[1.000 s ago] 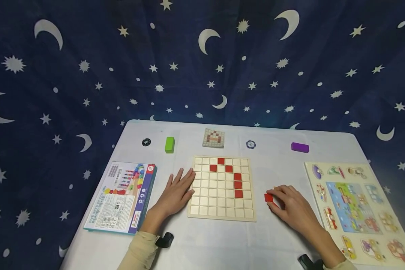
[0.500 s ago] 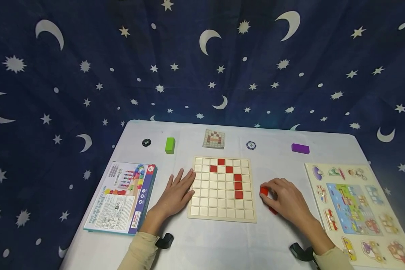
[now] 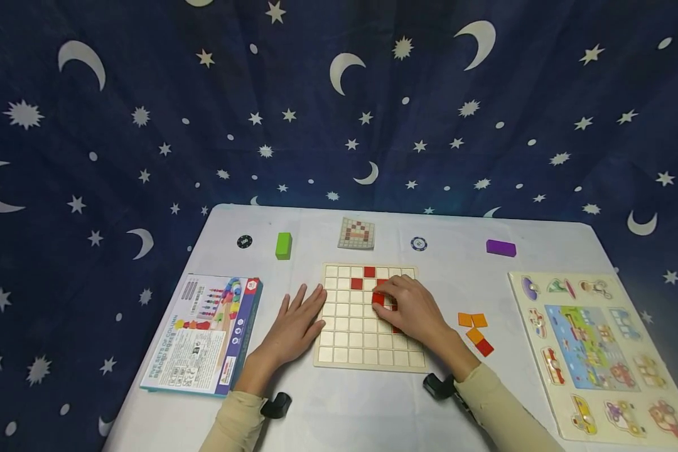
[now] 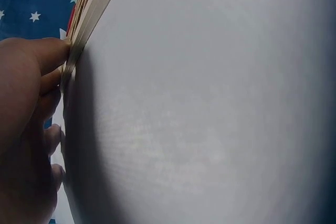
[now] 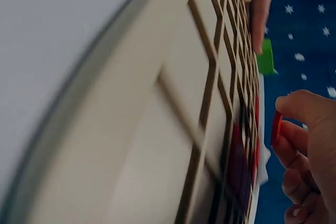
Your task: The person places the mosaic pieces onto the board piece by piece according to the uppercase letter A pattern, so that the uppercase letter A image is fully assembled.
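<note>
Right hand [image 3: 412, 309] over the square wooden grid board [image 3: 350, 336], fingertips pinching a flat red square tile [image 3: 378, 299] above a middle cell, faces level with the board. Left hand [image 3: 294, 323] flat, fingers straight, pressed against the board's left edge. Board flat on the smooth white desk [image 3: 361, 408], edges square to the desk front. Loose orange and red tiles [image 3: 474, 328] to the right.

left hand [image 3: 294, 323] bare | right hand [image 3: 412, 311] bare | both arms wearing cream long sleeves [image 3: 234, 424] | each wrist carrying a small black device [image 3: 275, 403], probably a camera
</note>
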The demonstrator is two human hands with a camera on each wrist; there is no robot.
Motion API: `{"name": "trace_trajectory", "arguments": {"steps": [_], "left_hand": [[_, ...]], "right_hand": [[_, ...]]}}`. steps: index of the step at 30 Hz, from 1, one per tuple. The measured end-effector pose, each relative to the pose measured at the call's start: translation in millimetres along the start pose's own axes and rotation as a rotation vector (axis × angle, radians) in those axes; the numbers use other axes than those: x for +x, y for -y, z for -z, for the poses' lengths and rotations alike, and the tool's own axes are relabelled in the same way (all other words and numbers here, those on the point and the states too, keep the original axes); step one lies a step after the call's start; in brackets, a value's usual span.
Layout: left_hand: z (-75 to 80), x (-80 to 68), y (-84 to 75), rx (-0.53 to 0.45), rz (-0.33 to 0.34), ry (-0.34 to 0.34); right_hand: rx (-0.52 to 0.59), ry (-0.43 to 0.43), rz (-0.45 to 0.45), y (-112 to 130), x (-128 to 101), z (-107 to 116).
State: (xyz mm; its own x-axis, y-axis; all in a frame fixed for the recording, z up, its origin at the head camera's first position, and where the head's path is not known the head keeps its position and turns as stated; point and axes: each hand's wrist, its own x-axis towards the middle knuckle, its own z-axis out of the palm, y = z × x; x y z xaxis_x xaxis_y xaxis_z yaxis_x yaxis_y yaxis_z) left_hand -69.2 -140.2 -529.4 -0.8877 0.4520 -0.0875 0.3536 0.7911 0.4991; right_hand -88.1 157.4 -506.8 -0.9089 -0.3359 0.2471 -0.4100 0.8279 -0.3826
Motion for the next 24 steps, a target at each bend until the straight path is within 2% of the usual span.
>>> {"name": "trace_trajectory", "arguments": {"steps": [6, 12, 24], "left_hand": [[-0.4, 0.4, 0.2, 0.005, 0.008, 0.009], [0.6, 1.0, -1.3, 0.006, 0.013, 0.011], [1.1, 0.9, -1.1, 0.002, 0.014, 0.007]], "right_hand": [[-0.001, 0.041, 0.047, 19.9, 22.4, -20.2], [0.005, 0.081, 0.080, 29.5, 38.2, -36.0], [0.015, 0.143, 0.095, 35.8, 44.4, -39.9]]}}
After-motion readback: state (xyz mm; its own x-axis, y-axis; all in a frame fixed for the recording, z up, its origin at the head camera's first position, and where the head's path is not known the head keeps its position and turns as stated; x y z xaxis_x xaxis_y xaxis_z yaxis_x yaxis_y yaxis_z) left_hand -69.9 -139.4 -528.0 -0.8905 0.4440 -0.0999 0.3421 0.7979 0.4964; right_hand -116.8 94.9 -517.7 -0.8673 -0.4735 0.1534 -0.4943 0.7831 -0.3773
